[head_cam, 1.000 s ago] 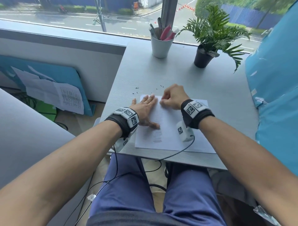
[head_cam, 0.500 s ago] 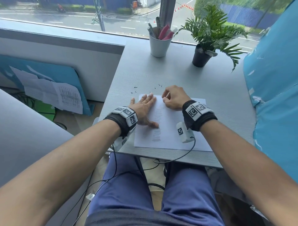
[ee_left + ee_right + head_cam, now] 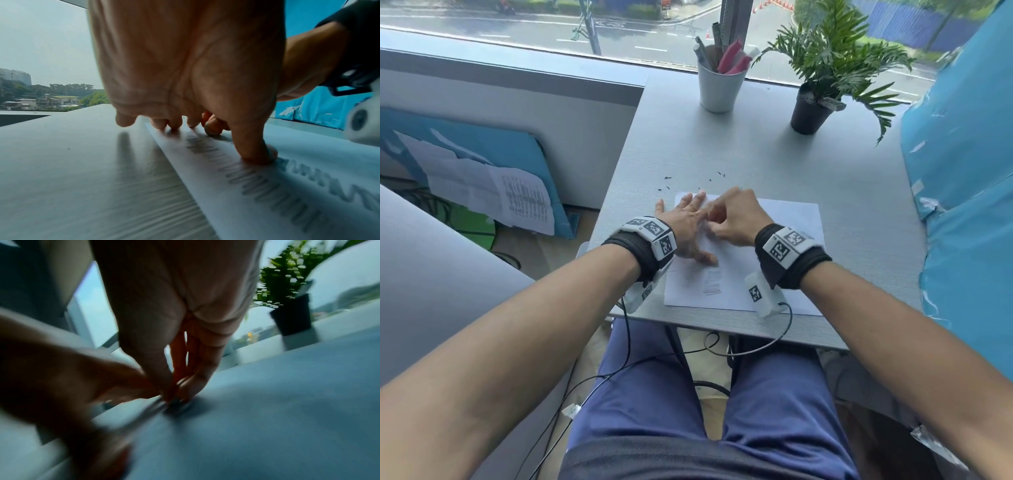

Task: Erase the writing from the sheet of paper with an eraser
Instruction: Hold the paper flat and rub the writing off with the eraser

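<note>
White paper sheet (image 3: pixel 784 219) — left hand (image 3: pixel 688 229) flat on it, right hand (image 3: pixel 739 219) pinching eraser (image 3: pixel 177 404)

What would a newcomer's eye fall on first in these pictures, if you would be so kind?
First, the two hands meeting over the sheet of paper at the near edge of the table: the left hand lies flat on it, while the right hand pinches a small eraser against the page. Next, the grey scribbled writing near the thumb, then the potted plant by the window.
</note>
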